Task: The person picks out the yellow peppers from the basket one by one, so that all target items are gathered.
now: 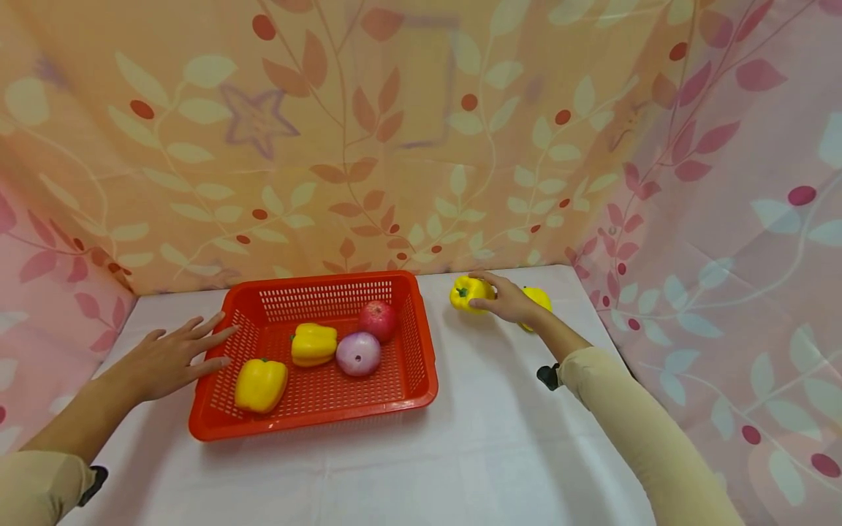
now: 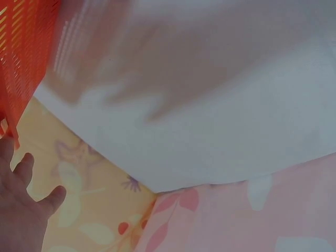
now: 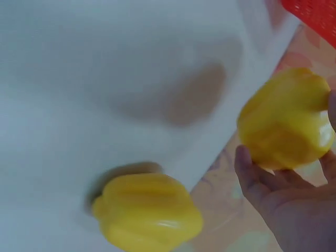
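Observation:
My right hand (image 1: pixel 508 298) grips a yellow bell pepper (image 1: pixel 463 292) to the right of the red basket (image 1: pixel 309 422). In the right wrist view the fingers curl round the pepper (image 3: pixel 286 118), and its shadow falls on the cloth apart from it. Another yellow bell pepper (image 1: pixel 538 298) lies on the table, partly hidden behind my right wrist. At the basket's left rim, my left hand (image 1: pixel 172 356) spreads its fingers and holds nothing. Inside the basket are two yellow bell peppers, one at the front left (image 1: pixel 261 386) and one near the middle (image 1: pixel 314 345), beside a purple eggplant (image 1: pixel 358 353) and a pomegranate (image 1: pixel 378 321).
A white cloth (image 1: pixel 487 453) covers the table. Patterned curtains stand close behind it (image 1: pixel 408 183) and along both sides. The basket has raised, perforated walls and takes up the left half of the tabletop.

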{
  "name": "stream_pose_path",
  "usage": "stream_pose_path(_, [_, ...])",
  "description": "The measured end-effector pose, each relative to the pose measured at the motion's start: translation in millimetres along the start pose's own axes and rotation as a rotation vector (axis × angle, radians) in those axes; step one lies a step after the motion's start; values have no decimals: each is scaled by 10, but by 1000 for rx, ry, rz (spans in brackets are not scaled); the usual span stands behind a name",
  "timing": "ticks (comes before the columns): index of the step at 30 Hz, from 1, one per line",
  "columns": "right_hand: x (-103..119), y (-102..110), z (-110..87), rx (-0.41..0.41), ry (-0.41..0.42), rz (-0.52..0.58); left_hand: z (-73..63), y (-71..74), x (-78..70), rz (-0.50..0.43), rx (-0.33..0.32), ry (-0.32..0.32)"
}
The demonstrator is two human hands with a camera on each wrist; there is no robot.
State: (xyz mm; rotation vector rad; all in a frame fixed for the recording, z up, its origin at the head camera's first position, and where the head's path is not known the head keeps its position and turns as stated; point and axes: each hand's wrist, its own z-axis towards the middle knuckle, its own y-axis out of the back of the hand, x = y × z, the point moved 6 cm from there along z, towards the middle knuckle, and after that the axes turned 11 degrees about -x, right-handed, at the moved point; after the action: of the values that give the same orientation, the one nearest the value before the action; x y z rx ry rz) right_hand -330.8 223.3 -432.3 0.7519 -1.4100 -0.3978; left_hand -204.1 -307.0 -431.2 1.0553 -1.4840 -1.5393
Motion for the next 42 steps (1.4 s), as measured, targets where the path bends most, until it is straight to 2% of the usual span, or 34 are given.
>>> stream_pose_path(6, [-171, -69, -42, -97, 46, -117, 5, 6, 1, -16, -8, 11])
stream_pose_path(13, [-347, -185, -108, -85, 49, -206, -6, 9, -8, -5, -7, -2])
stream_pose_path(26, [-387, -189, -169, -124, 25, -127, 0, 25, -16, -19, -1, 21])
stream_pose_path(42, [-451, -185, -175, -131, -10, -149, -5, 14, -6, 0, 1, 14])
